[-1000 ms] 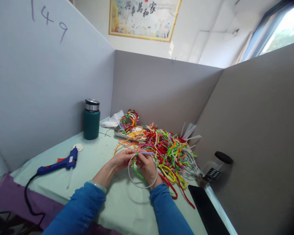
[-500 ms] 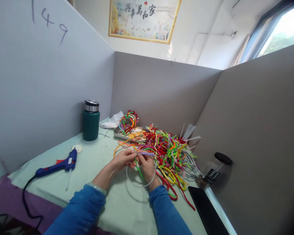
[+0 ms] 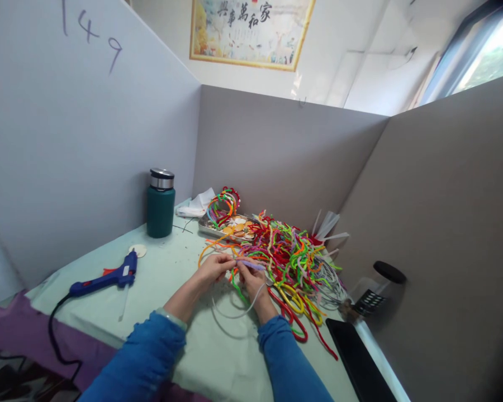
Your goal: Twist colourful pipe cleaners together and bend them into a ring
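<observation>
Over the middle of the table, my left hand (image 3: pixel 217 269) and my right hand (image 3: pixel 254 282) meet fingertip to fingertip, both closed in a pinch. A fuzzy purple pipe cleaner (image 3: pixel 254 266) runs from the pinch across the right fingers. A thin pale hoop (image 3: pixel 233 317), like a headband, hangs below between the hands, its upper part hidden by the fingers. Whether the purple strand is wound around the hoop cannot be made out. Just behind the hands lies a tangled heap of colourful pipe cleaners (image 3: pixel 283 245); a green one (image 3: pixel 237 289) shows beneath them.
Left on the table are a blue hot glue gun (image 3: pixel 104 279), a pale disc (image 3: pixel 138 250) and a green flask (image 3: pixel 160 209). A metal tray (image 3: pixel 205 229) holds discs and colourful hoops (image 3: pixel 223 206). On the right lies a black flat object (image 3: pixel 358 357). Grey partitions (image 3: pixel 289 151) surround the table.
The view has shifted slightly, so the surroundings sit a little further right. The hoop has tilted and now looks flatter below the hands. Both hands keep their pinch.
</observation>
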{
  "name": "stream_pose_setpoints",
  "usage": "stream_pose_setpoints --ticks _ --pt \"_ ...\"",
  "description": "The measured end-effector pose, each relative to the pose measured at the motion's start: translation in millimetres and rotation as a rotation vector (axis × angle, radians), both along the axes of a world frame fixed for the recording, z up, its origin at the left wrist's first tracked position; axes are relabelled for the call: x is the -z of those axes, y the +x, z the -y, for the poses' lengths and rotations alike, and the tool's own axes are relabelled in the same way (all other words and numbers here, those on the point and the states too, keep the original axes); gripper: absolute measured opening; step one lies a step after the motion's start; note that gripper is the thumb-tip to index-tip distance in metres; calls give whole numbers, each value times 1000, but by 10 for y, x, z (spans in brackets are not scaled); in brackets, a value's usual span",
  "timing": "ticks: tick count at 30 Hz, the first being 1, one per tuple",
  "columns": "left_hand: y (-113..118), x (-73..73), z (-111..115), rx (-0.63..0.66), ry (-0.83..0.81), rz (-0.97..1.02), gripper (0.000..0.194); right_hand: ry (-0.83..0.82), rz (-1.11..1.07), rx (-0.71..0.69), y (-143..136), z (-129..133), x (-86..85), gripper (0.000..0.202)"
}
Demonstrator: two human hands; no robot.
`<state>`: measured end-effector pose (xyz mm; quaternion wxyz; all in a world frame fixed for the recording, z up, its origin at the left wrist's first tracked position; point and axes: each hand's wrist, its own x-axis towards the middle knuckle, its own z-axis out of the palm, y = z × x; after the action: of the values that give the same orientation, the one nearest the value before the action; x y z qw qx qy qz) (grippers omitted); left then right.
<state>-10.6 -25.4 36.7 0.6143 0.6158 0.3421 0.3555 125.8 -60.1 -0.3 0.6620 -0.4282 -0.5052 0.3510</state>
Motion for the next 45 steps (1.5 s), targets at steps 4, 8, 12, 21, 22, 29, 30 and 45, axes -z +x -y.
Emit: stream_pose_setpoints --ticks 4,8,12,21,22,29,30,45 --pt "-6 33 -21 61 -19 7 38 -13 -23 5 3 -6 13 23" --pt "-6 47 -51 30 -64 80 38 3 -15 -27 -17 10 -39 23" --pt "-15 28 -68 -93 -109 162 35 -64 55 -106 -62 42 -61 27" --pt "-35 38 -101 -116 -172 230 32 -125 209 -300 -62 164 -114 36" --pt "-40 36 -103 -109 -178 242 31 -140 208 -326 -44 169 -122 36" --pt "-39 37 -100 -123 -217 255 34 -141 170 -393 -25 202 -148 40" --pt "-32 44 -100 -133 -214 248 36 -136 162 -396 -40 208 -149 41" --pt "6 167 -181 -92 21 112 36 -124 -10 -369 -111 199 -166 36"
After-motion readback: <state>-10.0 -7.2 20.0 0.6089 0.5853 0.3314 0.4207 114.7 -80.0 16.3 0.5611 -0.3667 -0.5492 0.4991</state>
